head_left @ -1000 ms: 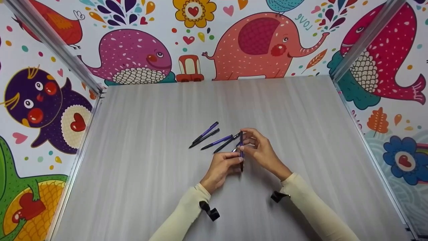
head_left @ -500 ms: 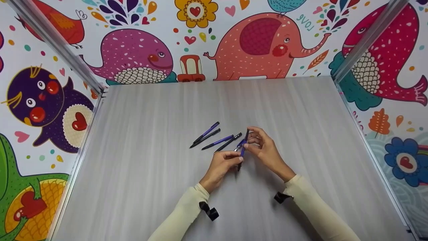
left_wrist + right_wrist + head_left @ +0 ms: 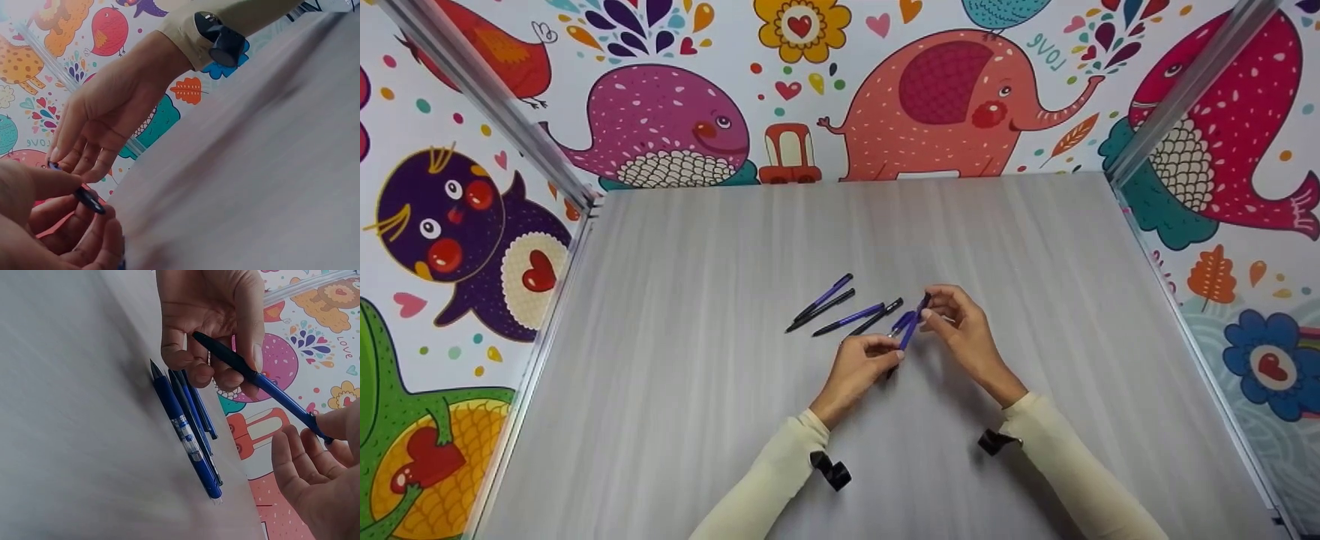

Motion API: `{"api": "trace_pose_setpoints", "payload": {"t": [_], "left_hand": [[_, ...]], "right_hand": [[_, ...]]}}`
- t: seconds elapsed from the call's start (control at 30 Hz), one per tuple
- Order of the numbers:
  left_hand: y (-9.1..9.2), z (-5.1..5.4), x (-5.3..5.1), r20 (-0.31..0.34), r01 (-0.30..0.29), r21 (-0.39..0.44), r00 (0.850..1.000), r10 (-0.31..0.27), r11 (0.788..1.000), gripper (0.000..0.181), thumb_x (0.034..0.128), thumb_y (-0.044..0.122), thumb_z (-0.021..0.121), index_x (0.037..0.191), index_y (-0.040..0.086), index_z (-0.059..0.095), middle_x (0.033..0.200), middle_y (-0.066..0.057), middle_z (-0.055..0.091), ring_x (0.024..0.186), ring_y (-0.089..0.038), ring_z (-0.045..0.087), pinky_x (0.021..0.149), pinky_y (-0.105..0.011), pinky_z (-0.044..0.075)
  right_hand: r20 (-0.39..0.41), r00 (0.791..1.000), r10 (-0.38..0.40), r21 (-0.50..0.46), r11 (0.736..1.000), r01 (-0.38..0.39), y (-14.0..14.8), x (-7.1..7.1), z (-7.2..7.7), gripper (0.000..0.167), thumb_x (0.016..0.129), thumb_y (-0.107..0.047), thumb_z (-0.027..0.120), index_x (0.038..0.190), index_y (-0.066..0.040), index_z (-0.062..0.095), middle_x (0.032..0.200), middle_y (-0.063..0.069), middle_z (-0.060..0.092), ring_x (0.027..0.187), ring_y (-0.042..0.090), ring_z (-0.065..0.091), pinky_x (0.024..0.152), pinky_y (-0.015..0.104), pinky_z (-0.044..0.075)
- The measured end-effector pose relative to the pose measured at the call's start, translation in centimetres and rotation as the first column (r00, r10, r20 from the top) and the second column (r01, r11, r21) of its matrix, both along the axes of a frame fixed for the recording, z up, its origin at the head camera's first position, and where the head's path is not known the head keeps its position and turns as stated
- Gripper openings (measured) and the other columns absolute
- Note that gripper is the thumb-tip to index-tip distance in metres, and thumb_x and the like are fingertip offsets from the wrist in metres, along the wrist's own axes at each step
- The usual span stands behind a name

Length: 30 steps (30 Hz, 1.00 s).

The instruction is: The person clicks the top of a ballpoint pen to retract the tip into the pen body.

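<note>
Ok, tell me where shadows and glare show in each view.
Head: soft shadow beside the right sleeve; left wrist: whitish glare in the top-left corner, blurry shadows across the table; right wrist: soft shadow left of the lying pens.

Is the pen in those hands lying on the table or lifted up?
Lifted: the left hand pinches the pen partway along, the right hand its end, and the table lies below.

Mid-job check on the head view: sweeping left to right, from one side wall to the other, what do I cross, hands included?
Purple bird print → left hand → held pen → right hand → blue flower print.
</note>
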<state>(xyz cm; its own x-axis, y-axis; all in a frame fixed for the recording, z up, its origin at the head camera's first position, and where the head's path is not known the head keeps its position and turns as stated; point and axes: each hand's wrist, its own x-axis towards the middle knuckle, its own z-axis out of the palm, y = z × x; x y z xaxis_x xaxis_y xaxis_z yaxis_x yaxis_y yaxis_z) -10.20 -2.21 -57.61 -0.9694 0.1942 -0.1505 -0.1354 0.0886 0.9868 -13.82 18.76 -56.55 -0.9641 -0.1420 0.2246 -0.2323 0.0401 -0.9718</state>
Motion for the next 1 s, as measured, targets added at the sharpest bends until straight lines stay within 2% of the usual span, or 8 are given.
{"api": "trace_pose_setpoints", "payload": {"t": [0.2, 0.37, 0.53, 0.8, 1.0], "left_hand": [[-0.1, 0.5, -1.0, -0.1, 0.011, -0.133, 0.995, -0.024, 0.991, 0.016, 0.0959, 0.008, 0.082, 0.111, 0.002, 0.084, 0.095, -0.003, 0.079, 0.079, -0.009, 0.066, 0.064, -0.022, 0.052], [-0.1, 0.7, -2.4, -0.182, 0.009, -0.19, 0.982, -0.044, 0.982, 0.014, 0.0952, 0.004, 0.083, 0.109, 0.003, 0.084, 0.095, -0.003, 0.078, 0.084, -0.01, 0.066, 0.072, -0.024, 0.053], [0.0, 0.7, -3.8, -0.236, 0.015, -0.241, 0.969, -0.074, 0.97, 0.014, 0.0955, 0.002, 0.082, 0.109, 0.005, 0.084, 0.097, -0.003, 0.079, 0.089, -0.01, 0.068, 0.079, -0.026, 0.055], [0.3, 0.1, -5.3, -0.304, 0.019, -0.281, 0.947, -0.108, 0.959, 0.012, 0.0981, 0.003, 0.082, 0.11, 0.004, 0.084, 0.099, -0.004, 0.078, 0.089, -0.01, 0.068, 0.081, -0.026, 0.057], [0.2, -0.5, -6.5, -0.346, 0.033, -0.307, 0.927, -0.144, 0.951, 0.012, 0.0999, 0.003, 0.08, 0.111, 0.002, 0.083, 0.104, -0.006, 0.079, 0.094, -0.013, 0.071, 0.086, -0.028, 0.059]], "right_hand": [[-0.016, 0.999, -0.032, -0.023, 0.999, 0.032, 0.8, -0.4, -0.1, 0.03, 0.103, 0.009, 0.07, 0.132, 0.011, 0.062, 0.109, 0.027, 0.069, 0.094, 0.03, 0.075, 0.08, 0.032, 0.065], [-0.011, 0.997, -0.077, -0.061, 0.995, 0.076, 1.5, -0.9, -0.4, 0.028, 0.1, 0.013, 0.071, 0.127, 0.012, 0.063, 0.107, 0.029, 0.07, 0.091, 0.021, 0.076, 0.078, 0.031, 0.065], [-0.008, 0.992, -0.128, -0.055, 0.99, 0.127, 2.2, -1.3, -0.7, 0.029, 0.097, 0.016, 0.073, 0.125, 0.012, 0.065, 0.107, 0.031, 0.072, 0.09, 0.016, 0.077, 0.079, 0.029, 0.065], [0.027, 0.979, -0.203, -0.04, 0.978, 0.204, 3.1, -2.0, -1.3, 0.027, 0.095, 0.017, 0.075, 0.12, 0.019, 0.066, 0.102, 0.024, 0.076, 0.086, 0.015, 0.076, 0.077, 0.027, 0.063], [0.051, 0.97, -0.237, 0.037, 0.971, 0.235, 3.7, -2.3, -2.1, 0.026, 0.096, 0.011, 0.078, 0.119, 0.017, 0.068, 0.101, 0.021, 0.078, 0.086, 0.013, 0.075, 0.079, 0.026, 0.063]]}}
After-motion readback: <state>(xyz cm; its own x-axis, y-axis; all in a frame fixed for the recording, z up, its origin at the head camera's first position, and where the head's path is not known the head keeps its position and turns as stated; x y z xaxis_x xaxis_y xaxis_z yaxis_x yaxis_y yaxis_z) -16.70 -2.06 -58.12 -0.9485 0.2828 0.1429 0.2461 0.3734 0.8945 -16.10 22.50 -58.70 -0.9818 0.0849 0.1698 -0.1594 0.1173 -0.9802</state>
